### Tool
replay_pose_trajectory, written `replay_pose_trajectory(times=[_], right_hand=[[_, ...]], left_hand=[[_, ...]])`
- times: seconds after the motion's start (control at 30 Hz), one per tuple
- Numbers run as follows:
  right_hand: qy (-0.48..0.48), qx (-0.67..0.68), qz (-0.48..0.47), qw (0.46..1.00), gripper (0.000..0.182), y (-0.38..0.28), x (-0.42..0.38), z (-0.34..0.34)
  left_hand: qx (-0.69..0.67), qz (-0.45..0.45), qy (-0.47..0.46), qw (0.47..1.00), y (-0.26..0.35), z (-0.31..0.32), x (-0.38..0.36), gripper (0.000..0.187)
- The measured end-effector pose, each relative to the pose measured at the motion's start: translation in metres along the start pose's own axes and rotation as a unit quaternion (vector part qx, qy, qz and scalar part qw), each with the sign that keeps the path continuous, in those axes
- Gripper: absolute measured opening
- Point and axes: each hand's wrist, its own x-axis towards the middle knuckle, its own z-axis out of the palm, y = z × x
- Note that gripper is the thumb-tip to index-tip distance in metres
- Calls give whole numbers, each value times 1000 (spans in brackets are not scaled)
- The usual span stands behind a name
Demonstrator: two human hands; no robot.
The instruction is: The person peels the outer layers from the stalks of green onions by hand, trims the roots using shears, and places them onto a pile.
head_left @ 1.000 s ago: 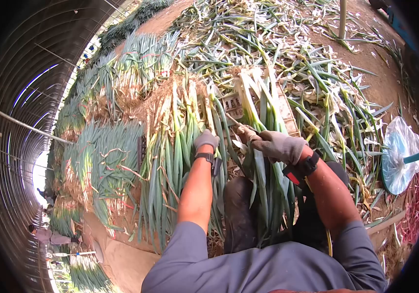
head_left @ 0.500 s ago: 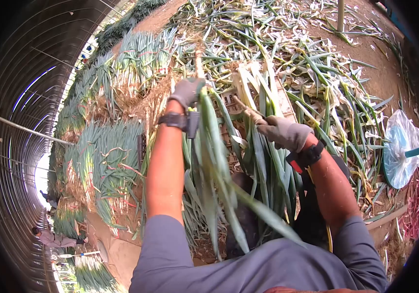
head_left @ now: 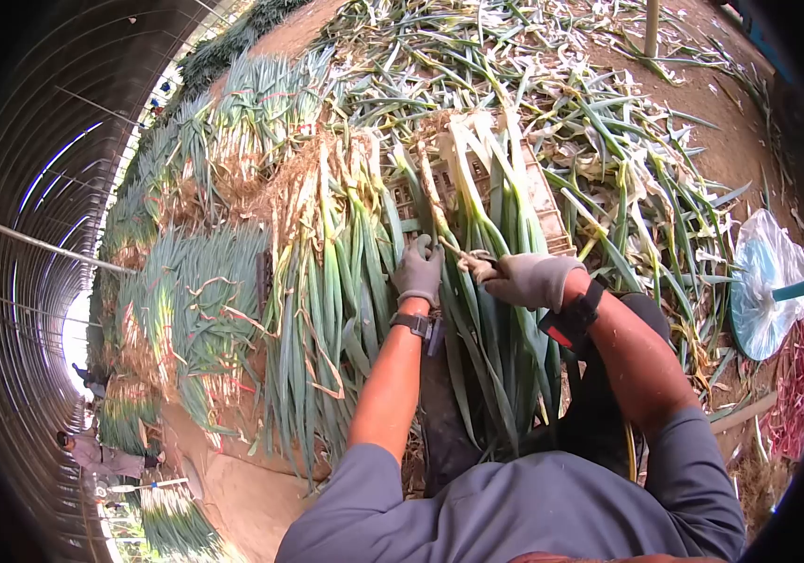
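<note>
My left hand (head_left: pixel 418 272), in a grey glove, has its fingers curled at the shaft of a green onion (head_left: pixel 431 192) with a brownish outer skin. That onion lies root end away from me, over a plastic crate (head_left: pixel 545 202). My right hand (head_left: pixel 533 280), also gloved, is closed on a thin tan stick-like piece (head_left: pixel 468 258) whose exact kind I cannot make out. It points toward my left fingers. Under and beside my right hand are large green onions with white shafts (head_left: pixel 477 174). Left of my left hand lies a pile of green onions (head_left: pixel 332 244).
Tied bundles of green onions (head_left: pixel 200 300) stand in rows at the left. Stripped leaves (head_left: pixel 608 150) cover the ground ahead and to the right. A clear plastic bag (head_left: pixel 770 281) and red strings (head_left: pixel 796 394) lie at the far right. Another person (head_left: pixel 102 458) is at lower left.
My left hand has let go of the green onion it held up, now on the left pile, and moved right and down to another onion. My right hand has shifted slightly, still holding the tan piece.
</note>
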Motion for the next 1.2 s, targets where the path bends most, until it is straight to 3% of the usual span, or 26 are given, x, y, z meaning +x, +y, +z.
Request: replay_pose_trajectory(times=[0.07, 0.2, 0.3, 0.43, 0.57, 0.6, 0.67, 0.77, 0.83, 0.97, 1.1, 1.13, 1.2], right_hand=[[39, -42, 9, 998, 51, -1, -6, 8], [72, -59, 39, 995, 53, 2, -5, 14], [74, -49, 30, 996, 54, 4, -1, 13], [40, -35, 9, 999, 54, 3, 4, 8], [52, -28, 11, 998, 54, -3, 6, 4], [85, -15, 11, 996, 55, -4, 3, 4], [61, -3, 8, 998, 55, -3, 5, 0], [35, 1, 22, 999, 57, -7, 7, -6], [43, -16, 20, 999, 58, -4, 12, -2], [68, -20, 16, 997, 59, -2, 10, 3], [76, -15, 9, 997, 59, -2, 9, 2], [76, -9, 8, 997, 58, -3, 9, 3], [61, -3, 22, 998, 57, -5, 7, 1]], left_hand=[[66, 17, 26, 997, 5, 4, -7, 45], [136, 30, -7, 990, 24, 3, -13, 48], [103, 2, 27, 994, 27, 7, -3, 47], [169, -64, -61, 982, 34, 4, 19, 52], [241, -43, -103, 964, 54, -8, 31, 61], [265, 5, -66, 962, 46, 0, 32, 59], [163, -71, -86, 980, 25, 27, 50, 66], [124, -122, -128, 976, 30, 28, 61, 68], [242, -74, -217, 943, 48, 5, 61, 66], [217, -86, -237, 943, 40, 7, 64, 39], [146, -103, -211, 961, 49, -12, 50, 45], [190, -121, -205, 953, 69, -20, 43, 47], [190, -140, -225, 945, 59, -6, 55, 61]])
